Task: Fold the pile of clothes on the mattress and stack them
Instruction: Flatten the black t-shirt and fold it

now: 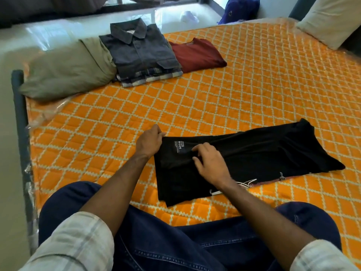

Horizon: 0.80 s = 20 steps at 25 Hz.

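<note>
So the landmark here is the orange quilted mattress with the cream diamond pattern (234, 90). A long black T-shirt folded into a strip (244, 159) lies across the near part of it, just in front of the person's dark blue jeans (175, 247), with a small white printed label facing up near its left end.

The left hand (149, 140) sits at the shirt's far-left corner, fingers curled in and pinching the edge of the fabric there. The right hand (210, 163) rests on top of the shirt a bit right of the label, fingers bent with the tips digging into the cloth. Looks like it's gathering a fold, but I can't quite tell whether it's actually holding fabric or just pressing.

At the far-left side of the mattress there's a stack: a folded dark grey collared shirt (138, 49) on top of a folded blue-and-white plaid shirt (148, 78). Just beside that, to the right, is a folded maroon T-shirt (197, 54). An olive-green pillow (66, 69) leans against the stack's left side.
</note>
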Each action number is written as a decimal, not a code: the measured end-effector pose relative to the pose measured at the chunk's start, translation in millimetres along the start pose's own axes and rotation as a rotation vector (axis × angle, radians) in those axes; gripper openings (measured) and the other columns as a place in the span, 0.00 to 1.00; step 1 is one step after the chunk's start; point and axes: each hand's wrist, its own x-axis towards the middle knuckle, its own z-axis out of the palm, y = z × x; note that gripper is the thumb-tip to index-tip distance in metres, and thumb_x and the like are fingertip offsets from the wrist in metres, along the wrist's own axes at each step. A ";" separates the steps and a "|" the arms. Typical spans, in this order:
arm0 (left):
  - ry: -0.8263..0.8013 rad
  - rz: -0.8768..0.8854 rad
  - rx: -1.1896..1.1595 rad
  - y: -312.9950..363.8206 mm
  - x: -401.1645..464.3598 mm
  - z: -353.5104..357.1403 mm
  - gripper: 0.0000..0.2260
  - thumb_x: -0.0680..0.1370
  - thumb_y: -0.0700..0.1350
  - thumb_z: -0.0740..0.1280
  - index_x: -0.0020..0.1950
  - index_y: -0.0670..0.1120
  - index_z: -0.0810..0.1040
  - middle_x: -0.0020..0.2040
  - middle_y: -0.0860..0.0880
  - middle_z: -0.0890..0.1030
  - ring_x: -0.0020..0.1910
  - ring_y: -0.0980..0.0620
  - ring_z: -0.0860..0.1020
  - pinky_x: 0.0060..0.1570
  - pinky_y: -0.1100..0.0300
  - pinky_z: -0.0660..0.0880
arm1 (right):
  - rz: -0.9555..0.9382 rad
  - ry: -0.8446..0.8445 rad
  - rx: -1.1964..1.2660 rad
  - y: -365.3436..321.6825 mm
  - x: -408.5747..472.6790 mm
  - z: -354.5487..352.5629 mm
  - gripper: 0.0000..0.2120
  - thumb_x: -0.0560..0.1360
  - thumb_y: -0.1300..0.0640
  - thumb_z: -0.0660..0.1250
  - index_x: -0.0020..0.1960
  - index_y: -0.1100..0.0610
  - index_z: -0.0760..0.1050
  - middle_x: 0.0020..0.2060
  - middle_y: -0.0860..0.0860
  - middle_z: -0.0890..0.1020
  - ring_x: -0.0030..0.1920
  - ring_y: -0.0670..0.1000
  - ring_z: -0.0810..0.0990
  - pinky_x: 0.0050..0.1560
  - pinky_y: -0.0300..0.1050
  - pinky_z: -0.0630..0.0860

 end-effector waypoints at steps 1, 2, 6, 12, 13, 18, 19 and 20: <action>-0.052 -0.044 -0.044 0.9 0.1 -3.1 0.17 0.82 0.59 0.61 0.52 0.45 0.73 0.44 0.46 0.79 0.43 0.44 0.79 0.37 0.54 0.69 | -0.020 0.022 -0.010 -17.4 -9.9 9.6 0.14 0.78 0.48 0.67 0.62 0.50 0.73 0.52 0.47 0.76 0.53 0.51 0.77 0.55 0.52 0.76; -0.121 -0.088 -0.083 1.5 -0.4 -6.5 0.21 0.80 0.63 0.62 0.52 0.45 0.73 0.44 0.47 0.80 0.41 0.46 0.79 0.35 0.55 0.70 | 0.007 -0.004 -0.001 -36.0 -17.0 19.9 0.18 0.78 0.44 0.66 0.64 0.51 0.72 0.54 0.48 0.77 0.54 0.51 0.77 0.56 0.52 0.77; -0.356 -0.136 -0.182 -0.3 -10.2 -8.3 0.18 0.78 0.57 0.70 0.54 0.43 0.79 0.46 0.44 0.83 0.39 0.46 0.82 0.28 0.52 0.79 | 0.274 -0.189 -0.176 -105.1 -20.0 61.5 0.48 0.74 0.26 0.58 0.80 0.60 0.53 0.65 0.54 0.69 0.61 0.56 0.72 0.57 0.53 0.75; -0.230 -0.244 -0.441 -1.9 -24.1 -4.3 0.11 0.80 0.50 0.69 0.52 0.42 0.79 0.48 0.41 0.84 0.43 0.42 0.84 0.37 0.47 0.82 | 0.370 -0.178 -0.244 -141.1 -4.2 79.7 0.44 0.81 0.41 0.59 0.80 0.67 0.42 0.70 0.59 0.66 0.61 0.60 0.73 0.53 0.55 0.77; -0.224 -0.254 -0.474 0.0 -26.8 -5.1 0.10 0.80 0.49 0.69 0.53 0.43 0.79 0.48 0.41 0.84 0.43 0.42 0.84 0.35 0.49 0.82 | 0.367 -0.164 -0.234 -140.4 -4.3 77.2 0.41 0.82 0.46 0.59 0.80 0.67 0.43 0.69 0.60 0.66 0.61 0.60 0.74 0.51 0.54 0.78; -0.209 -0.247 -0.560 31.8 -33.7 -22.0 0.06 0.81 0.46 0.67 0.50 0.44 0.77 0.46 0.42 0.82 0.42 0.41 0.83 0.33 0.47 0.83 | 0.384 -0.189 0.209 -121.7 -4.6 31.8 0.27 0.80 0.57 0.61 0.76 0.58 0.58 0.65 0.56 0.69 0.60 0.62 0.77 0.55 0.58 0.76; -0.227 -0.256 -0.621 46.0 -33.5 -26.9 0.06 0.82 0.45 0.66 0.48 0.44 0.77 0.46 0.41 0.82 0.40 0.41 0.82 0.31 0.48 0.83 | 0.377 -0.187 0.324 -111.3 -2.2 13.0 0.23 0.79 0.57 0.62 0.73 0.56 0.62 0.62 0.55 0.71 0.59 0.62 0.78 0.56 0.56 0.77; -0.256 -0.262 -0.689 60.6 -31.5 -30.8 0.06 0.82 0.44 0.66 0.47 0.43 0.76 0.46 0.39 0.81 0.39 0.40 0.82 0.30 0.48 0.83 | 0.363 -0.196 0.434 -98.9 0.8 -8.8 0.21 0.78 0.58 0.63 0.71 0.55 0.66 0.60 0.54 0.73 0.57 0.59 0.78 0.55 0.54 0.78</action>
